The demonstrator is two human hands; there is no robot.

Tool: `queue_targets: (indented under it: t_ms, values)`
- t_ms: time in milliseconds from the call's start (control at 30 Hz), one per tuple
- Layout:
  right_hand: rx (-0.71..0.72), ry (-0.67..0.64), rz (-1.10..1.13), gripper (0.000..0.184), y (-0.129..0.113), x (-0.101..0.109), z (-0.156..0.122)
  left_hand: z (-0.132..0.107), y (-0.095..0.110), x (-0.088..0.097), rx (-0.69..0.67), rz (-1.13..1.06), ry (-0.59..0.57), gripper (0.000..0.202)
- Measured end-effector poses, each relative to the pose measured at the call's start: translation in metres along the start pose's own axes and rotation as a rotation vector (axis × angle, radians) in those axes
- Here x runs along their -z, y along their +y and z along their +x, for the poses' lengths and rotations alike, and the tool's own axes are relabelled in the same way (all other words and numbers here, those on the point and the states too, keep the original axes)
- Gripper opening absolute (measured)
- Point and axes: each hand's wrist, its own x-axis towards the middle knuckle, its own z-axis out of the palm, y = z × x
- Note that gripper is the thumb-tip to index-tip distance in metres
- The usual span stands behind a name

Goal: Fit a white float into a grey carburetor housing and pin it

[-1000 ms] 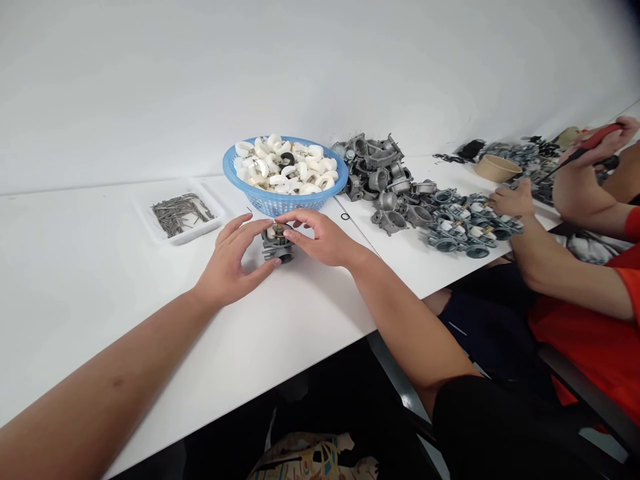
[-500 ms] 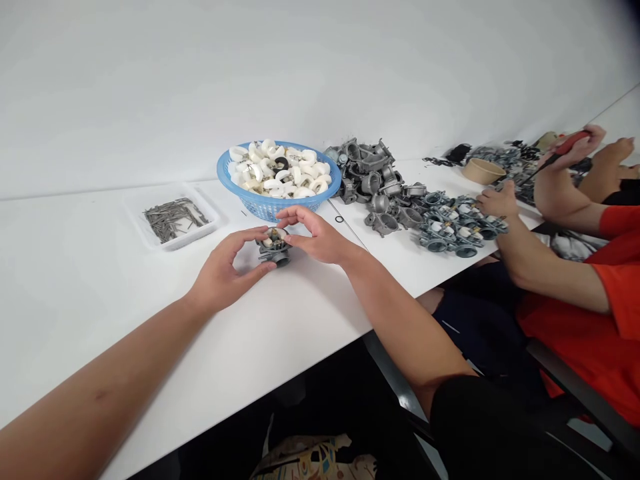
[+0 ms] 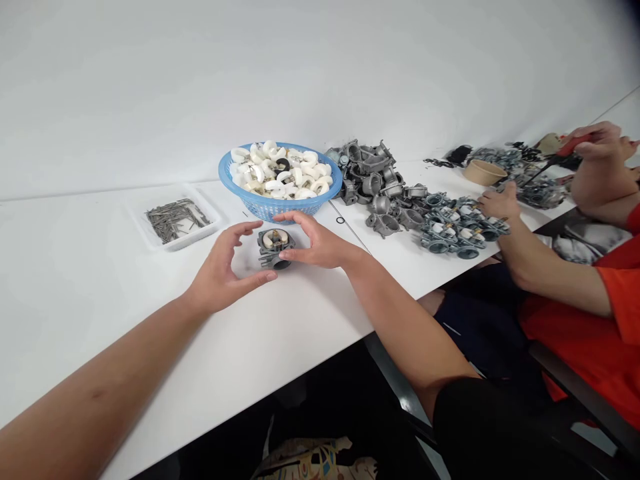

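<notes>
A small grey metal carburettor body (image 3: 274, 248) with a white float on top stands on the white table (image 3: 90, 293). My left hand (image 3: 223, 267) curves round its left side, fingers apart, thumb just below it and not gripping. My right hand (image 3: 313, 241) cups the right side, thumb touching the part, the other fingers arched over it. Just behind stands a blue plastic basket (image 3: 280, 200) of white floats.
A clear tray (image 3: 175, 220) of thin metal pins lies at the left. A heap of grey castings (image 3: 373, 177) and assembled bodies (image 3: 450, 230) lies to the right. A person in an orange shirt (image 3: 610, 333) works there with a red-handled screwdriver (image 3: 563, 153) near a brown bowl (image 3: 483, 171).
Both my hands have eased back from the metal part; the fingers that were pinching its top now stand apart around it. The neighbour's screwdriver hand has shifted.
</notes>
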Motion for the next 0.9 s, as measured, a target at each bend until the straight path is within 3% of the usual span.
queue_targets:
  t_ms: [100,200,233,300,400,467,700,900]
  values:
    - [-0.045,-0.025,0.018,0.079,-0.004,0.002,-0.001,0.005,-0.002,0.016,-0.002,0.152,0.172,0.075]
    - [-0.079,-0.050,-0.002,0.084,-0.008,0.003,-0.002,0.010,-0.009,0.039,0.120,0.514,0.334,0.066]
    - [-0.083,-0.054,-0.021,0.084,-0.008,0.002,-0.002,0.012,-0.014,0.046,0.169,0.628,0.314,0.066]
    - [-0.082,-0.055,-0.056,0.085,-0.008,0.002,-0.002,0.013,-0.024,0.058,0.281,0.776,0.164,0.071]
    - [-0.073,-0.047,-0.086,0.089,-0.008,0.000,-0.003,0.013,-0.039,0.067,0.438,0.840,-0.078,0.074]
    - [-0.059,-0.042,-0.107,0.093,-0.009,0.000,-0.004,0.012,-0.043,0.069,0.468,0.849,-0.143,0.071]
    - [-0.045,-0.028,-0.178,0.098,-0.011,-0.002,-0.005,0.013,-0.039,0.068,0.393,0.976,-0.150,0.056]
    - [-0.040,-0.013,-0.188,0.090,-0.012,-0.002,-0.005,0.013,-0.034,0.062,0.363,0.975,-0.185,0.037]
